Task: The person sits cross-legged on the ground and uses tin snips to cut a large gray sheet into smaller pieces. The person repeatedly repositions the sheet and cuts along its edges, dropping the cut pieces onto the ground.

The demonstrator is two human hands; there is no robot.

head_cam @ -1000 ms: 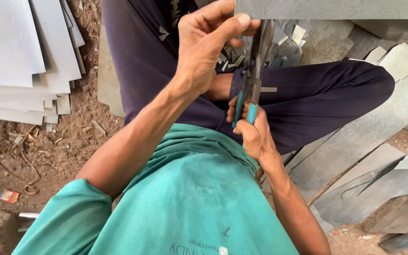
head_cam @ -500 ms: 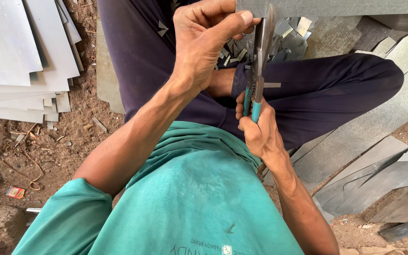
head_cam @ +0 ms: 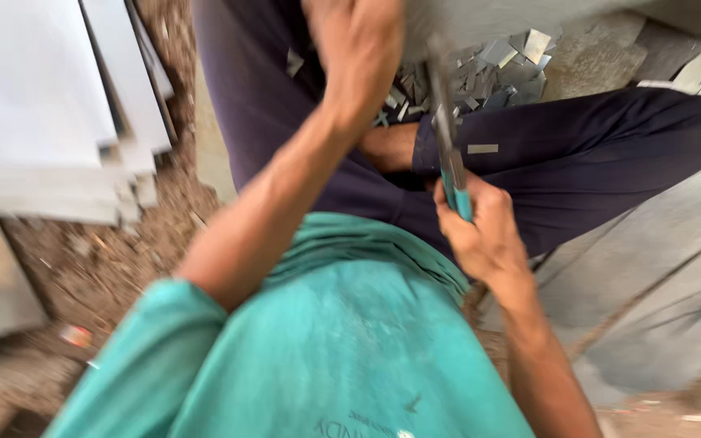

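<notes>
Shears (head_cam: pixel 448 154) handles sit inside right hand (head_cam: pixel 480 235) fingers.

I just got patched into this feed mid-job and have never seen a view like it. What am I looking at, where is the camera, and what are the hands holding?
There is no machine here. One camera sits on a person's head and looks straight down, so you see their teal shirt, dark trousers and both bare arms. The person seems to sit on dirt ground.

The right hand grips metal shears with teal handles. The left hand is raised at the top of the picture against a grey metal sheet; the picture is blurred, so its exact grip is unclear.

Small metal offcuts lie piled between the legs. Grey sheets are stacked at the left, and more sheets lie at the right.
</notes>
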